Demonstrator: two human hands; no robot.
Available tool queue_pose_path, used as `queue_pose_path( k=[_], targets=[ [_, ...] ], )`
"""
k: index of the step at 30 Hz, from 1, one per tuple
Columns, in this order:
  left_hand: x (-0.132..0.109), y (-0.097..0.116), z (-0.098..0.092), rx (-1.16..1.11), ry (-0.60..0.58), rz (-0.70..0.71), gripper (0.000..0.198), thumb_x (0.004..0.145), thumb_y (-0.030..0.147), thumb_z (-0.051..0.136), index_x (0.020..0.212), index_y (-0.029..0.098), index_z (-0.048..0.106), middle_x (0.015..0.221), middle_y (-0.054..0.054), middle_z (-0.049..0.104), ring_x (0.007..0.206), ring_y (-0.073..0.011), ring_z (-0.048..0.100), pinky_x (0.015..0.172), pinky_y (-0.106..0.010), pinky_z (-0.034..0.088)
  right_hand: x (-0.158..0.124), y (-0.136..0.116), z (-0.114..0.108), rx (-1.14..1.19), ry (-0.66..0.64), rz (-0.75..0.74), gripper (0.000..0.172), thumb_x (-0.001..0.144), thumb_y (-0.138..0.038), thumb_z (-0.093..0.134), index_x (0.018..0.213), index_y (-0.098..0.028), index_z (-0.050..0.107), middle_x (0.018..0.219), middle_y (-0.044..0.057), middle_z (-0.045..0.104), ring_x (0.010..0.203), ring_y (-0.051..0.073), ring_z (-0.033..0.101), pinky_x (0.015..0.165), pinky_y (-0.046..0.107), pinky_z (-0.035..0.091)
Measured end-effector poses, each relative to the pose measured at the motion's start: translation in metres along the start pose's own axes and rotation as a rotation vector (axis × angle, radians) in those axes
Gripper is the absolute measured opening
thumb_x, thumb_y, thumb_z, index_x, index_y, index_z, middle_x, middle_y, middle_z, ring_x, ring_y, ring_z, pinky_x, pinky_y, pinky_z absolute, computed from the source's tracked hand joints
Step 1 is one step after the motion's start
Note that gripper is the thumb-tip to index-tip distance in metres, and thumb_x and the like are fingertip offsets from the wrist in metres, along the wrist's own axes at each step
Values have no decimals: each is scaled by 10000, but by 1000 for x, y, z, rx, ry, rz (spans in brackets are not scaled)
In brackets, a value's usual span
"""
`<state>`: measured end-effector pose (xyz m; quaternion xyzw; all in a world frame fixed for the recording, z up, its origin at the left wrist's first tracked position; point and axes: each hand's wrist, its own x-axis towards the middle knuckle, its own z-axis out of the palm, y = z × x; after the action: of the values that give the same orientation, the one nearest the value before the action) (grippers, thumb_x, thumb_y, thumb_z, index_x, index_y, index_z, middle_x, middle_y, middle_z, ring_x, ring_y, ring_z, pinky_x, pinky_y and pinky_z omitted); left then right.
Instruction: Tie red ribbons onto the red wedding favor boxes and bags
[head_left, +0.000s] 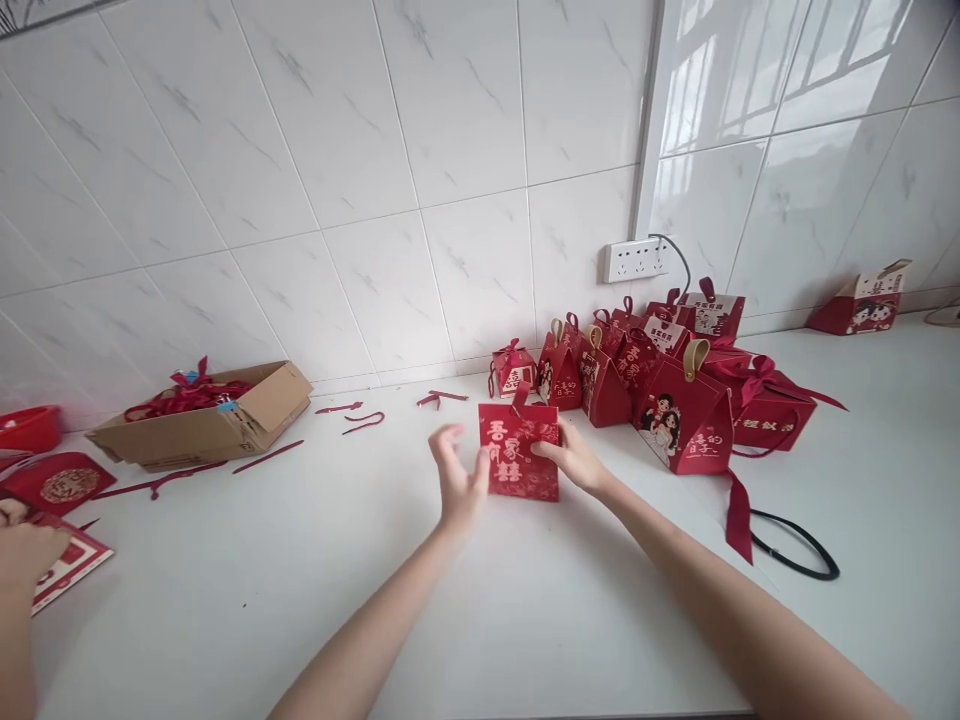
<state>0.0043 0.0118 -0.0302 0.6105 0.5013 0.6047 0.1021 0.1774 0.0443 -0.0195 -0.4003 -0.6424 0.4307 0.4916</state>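
A red paper gift box [517, 480] with white and gold lettering stands upright on the white table in front of me, a small red loop at its top. My right hand [579, 460] holds its right edge, with the thumb on the front face. At the box's left side, my left hand [457, 478] is open, its fingers apart and curved. The left thumb is close to the box's left edge; whether it touches I cannot tell. Just behind the box sits a small gift box with a red bow [513, 368].
Several finished red gift boxes [679, 420] crowd the right side, near a black cord loop [799, 545]. A cardboard box [187, 430] of red ribbons stands at left, loose ribbon pieces [364, 418] beside it. Another person's hand [26, 550] rests on a red printed card at far left.
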Motion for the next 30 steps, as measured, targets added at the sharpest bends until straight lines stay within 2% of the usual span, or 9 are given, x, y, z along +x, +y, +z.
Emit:
queue_pose_path(
  k=[2,4,8,10,14,16,21,25,30],
  targets=[
    [14,4,-2,-105,30,-72,372,791,312,551,1131,210,439,1222,-115,493,1154,-216,492,924,-339,442,-3,-3,-6,58,-110,51,278,621,-238,555,891,-169,549,854,45,665,814,235,627,717,357,500],
    [20,10,-5,-206,-112,-74,324,804,373,558,1078,207,506,1170,-88,558,1119,-198,527,914,-302,442,-6,-4,-8,122,-229,104,253,600,-214,558,850,-173,555,815,28,660,771,225,627,679,336,494],
    [11,23,-9,-253,-261,-107,256,825,425,541,804,175,593,757,-14,618,730,-131,589,673,-223,468,-9,-9,-10,128,-363,116,203,645,-233,573,839,-176,546,796,17,626,755,199,611,663,306,479],
    [4,27,-11,-266,-283,-127,274,819,428,551,745,167,584,662,6,582,622,-112,547,577,-205,440,-11,-14,-12,83,-312,41,279,709,-302,575,958,-190,516,857,26,610,805,199,603,681,311,481],
    [-2,34,-13,-262,-257,-101,237,828,386,546,738,168,569,637,20,562,579,-94,512,541,-188,421,-21,-32,-10,-7,-114,-298,388,769,-309,580,1111,-240,411,1032,45,552,950,193,569,790,337,479],
    [-3,36,-14,-248,-254,-74,215,834,355,538,724,171,561,604,32,542,552,-85,498,533,-182,417,-27,-41,-5,-149,-72,-442,333,766,-219,586,1062,-237,436,1006,39,548,921,176,565,797,328,474],
    [-4,40,-15,-282,-244,2,119,777,287,617,750,172,603,704,10,637,644,-101,584,612,-190,472,-36,-47,6,-497,0,-745,149,776,-89,526,855,-210,491,783,18,519,710,146,490,617,286,431],
    [-5,41,-14,-287,-250,-21,130,761,301,649,785,173,644,805,-23,685,732,-129,628,670,-216,504,-34,-41,9,-499,46,-782,147,795,-86,509,882,-204,509,779,27,517,703,155,483,601,294,425],
    [-4,41,-13,-313,-271,-121,140,725,306,685,746,173,646,713,-10,682,645,-121,617,591,-206,501,-34,-38,11,-502,79,-778,150,833,-73,483,889,-206,522,792,34,533,733,163,508,640,305,436]
  ],
)
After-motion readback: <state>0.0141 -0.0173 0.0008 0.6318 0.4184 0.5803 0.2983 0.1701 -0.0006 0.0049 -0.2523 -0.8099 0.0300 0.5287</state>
